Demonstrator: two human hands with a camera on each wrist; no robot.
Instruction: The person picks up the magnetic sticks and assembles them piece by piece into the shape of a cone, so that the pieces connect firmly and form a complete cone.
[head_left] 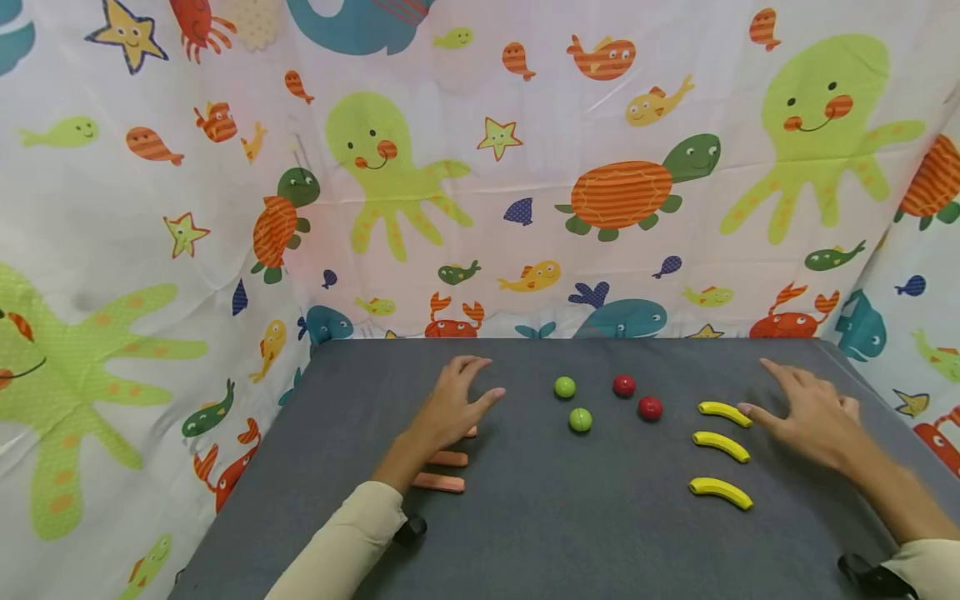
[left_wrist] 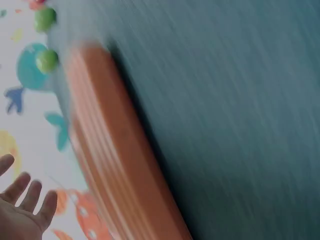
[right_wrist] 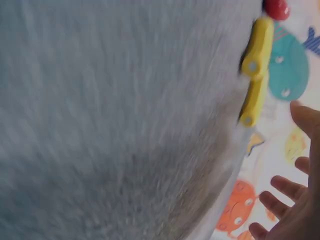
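Note:
My left hand (head_left: 450, 408) hovers over the left part of the table with fingers loosely bent, holding nothing. Just under and beside it lie salmon-orange ridged sticks (head_left: 438, 482), partly covered by the hand and forearm; one fills much of the left wrist view (left_wrist: 120, 145). Toward the right, my right hand (head_left: 813, 417) is held with thumb and fingers apart, also without anything in it. Its thumb appears near the end of the farthest of three yellow toy bananas (head_left: 722, 446); whether they touch I cannot tell.
Between the hands, toward the back of the dark grey table (head_left: 570, 542), sit two small green balls (head_left: 565, 387) and two red balls (head_left: 624, 385). A white curtain (head_left: 540, 100) with printed sea animals hangs behind the table and along its sides.

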